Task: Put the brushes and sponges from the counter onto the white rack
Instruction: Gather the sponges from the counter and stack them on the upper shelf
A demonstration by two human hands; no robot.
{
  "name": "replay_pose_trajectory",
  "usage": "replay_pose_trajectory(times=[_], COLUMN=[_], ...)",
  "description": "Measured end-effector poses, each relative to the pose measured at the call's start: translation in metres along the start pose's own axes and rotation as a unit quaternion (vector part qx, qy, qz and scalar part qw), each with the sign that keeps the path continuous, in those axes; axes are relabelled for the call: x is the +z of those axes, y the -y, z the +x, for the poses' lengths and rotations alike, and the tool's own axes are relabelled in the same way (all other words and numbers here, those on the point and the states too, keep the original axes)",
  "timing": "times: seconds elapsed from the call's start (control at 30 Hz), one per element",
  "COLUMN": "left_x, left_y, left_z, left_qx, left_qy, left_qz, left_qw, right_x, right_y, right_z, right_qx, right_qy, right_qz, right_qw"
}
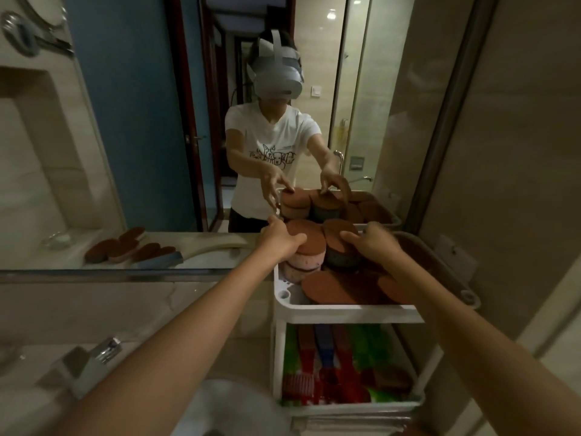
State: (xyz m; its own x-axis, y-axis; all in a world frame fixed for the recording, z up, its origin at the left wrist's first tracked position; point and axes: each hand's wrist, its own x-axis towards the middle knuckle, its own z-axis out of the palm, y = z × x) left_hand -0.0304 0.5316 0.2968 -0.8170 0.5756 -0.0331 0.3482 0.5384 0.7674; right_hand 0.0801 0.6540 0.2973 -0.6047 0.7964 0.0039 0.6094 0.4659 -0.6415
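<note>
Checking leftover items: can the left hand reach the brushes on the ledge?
Probably yes, once the left hand lets go of the pink sponge stack: the brushes lie left on the ledge, and the way looks open.

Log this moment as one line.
left hand grips pink sponge stack | right hand grips dark sponge stack | both atop white rack | brushes lower tier | loose sponges not yet racked

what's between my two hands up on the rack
Head view: two sponge stacks stand side by side between them, the pink stack gripped by the left hand, the darker stack by the right hand.
</note>
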Motion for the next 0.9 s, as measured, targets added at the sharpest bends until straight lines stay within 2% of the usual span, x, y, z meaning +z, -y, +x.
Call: replay_pose_trajectory(times=[0.07,0.23,0.5,0.9], left_x=[0.002,0.006,0.011,0.016], left_y=[0.003,-0.001,0.002,0.007], left_z=[0.002,0.006,0.005,0.001], left_qx=[0.006,0.015,0.016,0.035], left_qy=[-0.008,-0.04,-0.046,-0.051], left_qz=[0.0,-0.007,0.004,-0.006], left_qw=[1.0,0.999,0.999,0.998], right_x=[0.003,0.002,0.006,0.0], right_y=[-0.002,0.002,-0.003,-0.011], right_z=[0.003,0.008,0.011,0.013], right_qx=[-0.004,-0.005,0.028,0.066], right_qy=[0.024,-0.015,-0.001,0.056], right_qz=[0.021,0.052,0.117,0.288], right_qw=[0.999,0.999,0.993,0.954])
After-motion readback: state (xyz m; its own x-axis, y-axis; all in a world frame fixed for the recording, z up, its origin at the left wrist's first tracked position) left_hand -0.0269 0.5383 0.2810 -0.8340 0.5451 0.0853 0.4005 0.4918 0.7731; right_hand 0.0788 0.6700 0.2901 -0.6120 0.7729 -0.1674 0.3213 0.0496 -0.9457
